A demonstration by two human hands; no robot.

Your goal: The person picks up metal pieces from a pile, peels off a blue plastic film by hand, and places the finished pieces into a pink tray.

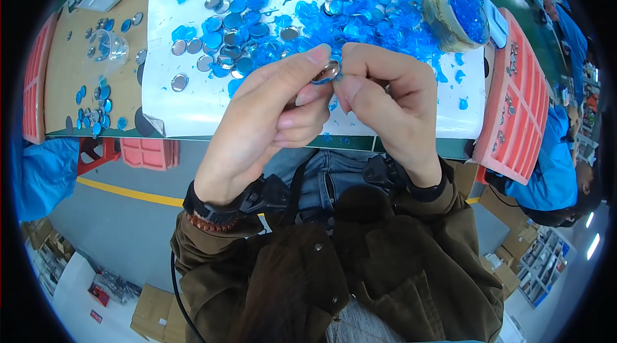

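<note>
My left hand (pixel 263 102) pinches a small round metal cap (pixel 326 72) between thumb and fingers, its shiny face tilted up. At the cap's right edge, the thumb and forefinger of my right hand (pixel 393 95) are closed on a bit of blue film (pixel 338 77), mostly hidden by the fingertips. Both hands are raised over the near edge of a white sheet (pixel 177 108). Beyond them spreads a heap of crumpled blue film pieces (pixel 360 18), mixed with several round metal caps (pixel 232 21), some silver and some covered in blue.
A tub (pixel 445 21) filled with blue film stands at the right. Left of the sheet, a clear plastic cup (pixel 110 50) lies among loose caps on brown board (pixel 64 73). Pink trays (pixel 517 99) flank the table. A person in blue (pixel 553 163) is at the right.
</note>
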